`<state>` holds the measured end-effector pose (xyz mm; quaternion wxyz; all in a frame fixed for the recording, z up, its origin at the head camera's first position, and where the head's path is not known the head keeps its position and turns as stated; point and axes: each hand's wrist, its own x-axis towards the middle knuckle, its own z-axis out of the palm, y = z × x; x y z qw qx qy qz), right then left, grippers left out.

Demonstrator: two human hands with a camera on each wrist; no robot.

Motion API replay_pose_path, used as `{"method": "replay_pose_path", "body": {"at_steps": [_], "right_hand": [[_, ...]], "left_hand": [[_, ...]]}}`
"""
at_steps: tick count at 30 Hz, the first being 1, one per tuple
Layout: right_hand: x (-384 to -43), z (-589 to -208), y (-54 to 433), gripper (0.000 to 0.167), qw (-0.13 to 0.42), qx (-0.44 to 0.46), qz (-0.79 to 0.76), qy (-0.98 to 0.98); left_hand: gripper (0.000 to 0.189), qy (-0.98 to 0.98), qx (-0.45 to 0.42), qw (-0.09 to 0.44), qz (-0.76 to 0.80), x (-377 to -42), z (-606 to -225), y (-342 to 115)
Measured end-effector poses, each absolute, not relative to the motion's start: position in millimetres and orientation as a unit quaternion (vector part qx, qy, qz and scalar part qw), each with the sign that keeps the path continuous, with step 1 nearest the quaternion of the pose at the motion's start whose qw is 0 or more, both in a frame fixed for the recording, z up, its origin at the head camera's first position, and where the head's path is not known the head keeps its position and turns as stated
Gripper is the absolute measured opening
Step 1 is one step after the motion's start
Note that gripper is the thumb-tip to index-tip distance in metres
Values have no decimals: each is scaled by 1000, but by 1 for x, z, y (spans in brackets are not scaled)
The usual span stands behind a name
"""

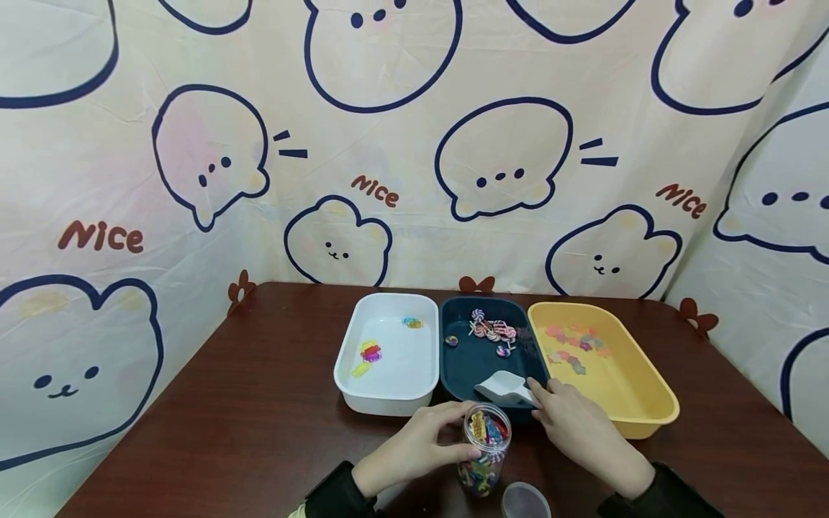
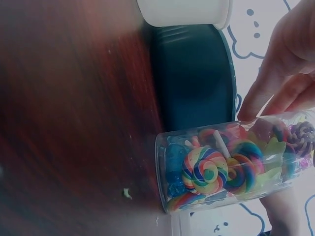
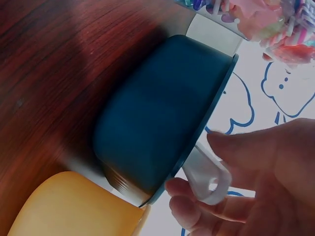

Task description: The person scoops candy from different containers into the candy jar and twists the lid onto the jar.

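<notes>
My left hand grips a clear plastic jar near its top. Lollipop-shaped and other colorful candy pieces fill the jar, which has no lid on it. With the right hand I hold a white scoop by its handle. The scoop's head lies over the near end of the dark blue tray. Swirl lollipop pieces are in the far part of that tray. A round translucent lid lies on the table, right of the jar.
Left of the blue tray stands a white tray with a few wrapped-candy pieces. A yellow tray on the right has pale star-like pieces. All three stand side by side on the brown table, before a patterned cloth.
</notes>
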<state>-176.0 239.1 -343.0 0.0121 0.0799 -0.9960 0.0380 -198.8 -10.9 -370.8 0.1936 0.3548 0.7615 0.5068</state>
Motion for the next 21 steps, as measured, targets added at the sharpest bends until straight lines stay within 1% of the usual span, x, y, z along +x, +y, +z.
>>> {"method": "replay_pose_path", "body": {"at_steps": [4, 9, 12, 13, 15, 17, 19, 21], "right_hand": [[-176, -341, 241, 52, 0, 67, 37, -997], [-176, -338, 245, 57, -7, 57, 38, -998], [-175, -338, 248, 58, -1, 56, 32, -998], [-175, -338, 248, 57, 7, 59, 27, -998], [-173, -338, 248, 56, 33, 64, 16, -997], [-169, -336, 246, 50, 77, 72, 12, -994], [-165, -333, 241, 36, 114, 77, 21, -990], [-161, -329, 238, 22, 122, 80, 40, -989]], "left_hand": [[50, 760, 352, 196, 510, -200, -372, -10], [51, 756, 350, 200, 515, -201, -372, -10], [53, 749, 381, 186, 509, -213, -393, -10], [54, 744, 389, 184, 511, -217, -399, -9], [56, 732, 401, 189, 517, -230, -424, -7], [57, 718, 396, 210, 533, -239, -442, -4], [57, 708, 391, 224, 543, -246, -455, -2], [57, 701, 392, 234, 549, -251, -465, -1]]}}
